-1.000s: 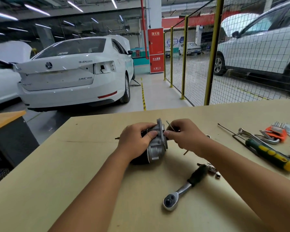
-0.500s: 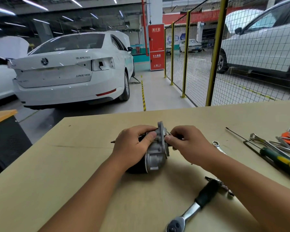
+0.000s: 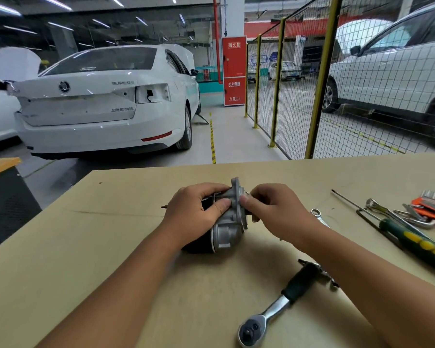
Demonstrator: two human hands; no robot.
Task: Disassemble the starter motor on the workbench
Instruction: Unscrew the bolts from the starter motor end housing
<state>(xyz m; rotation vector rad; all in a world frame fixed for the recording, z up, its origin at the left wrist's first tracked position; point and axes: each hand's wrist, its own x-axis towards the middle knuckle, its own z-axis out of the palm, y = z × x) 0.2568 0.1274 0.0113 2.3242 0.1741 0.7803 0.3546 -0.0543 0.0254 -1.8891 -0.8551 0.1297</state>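
Observation:
The starter motor (image 3: 226, 231), a black cylinder with a silver cast-metal end housing, lies on its side in the middle of the workbench (image 3: 86, 247). My left hand (image 3: 199, 212) grips the motor from the left, thumb pressed on the silver housing. My right hand (image 3: 271, 209) holds the housing's flange from the right, fingers curled around its far face. A thin bolt end (image 3: 164, 206) sticks out to the left of the motor. What lies under my right fingers is hidden.
A ratchet wrench (image 3: 274, 310) lies at the front right with small sockets (image 3: 329, 280) by its handle. Further right are a spanner (image 3: 318, 214), a green-and-yellow screwdriver (image 3: 417, 241), a long thin rod (image 3: 349, 202) and an orange hex-key set (image 3: 430, 212). A black cabinet (image 3: 5, 197) stands left of the bench.
My right hand, which pinched a long thin bolt beside the flange a second ago, now sits closed against the flange. The bolt no longer shows there. My left hand keeps its grip.

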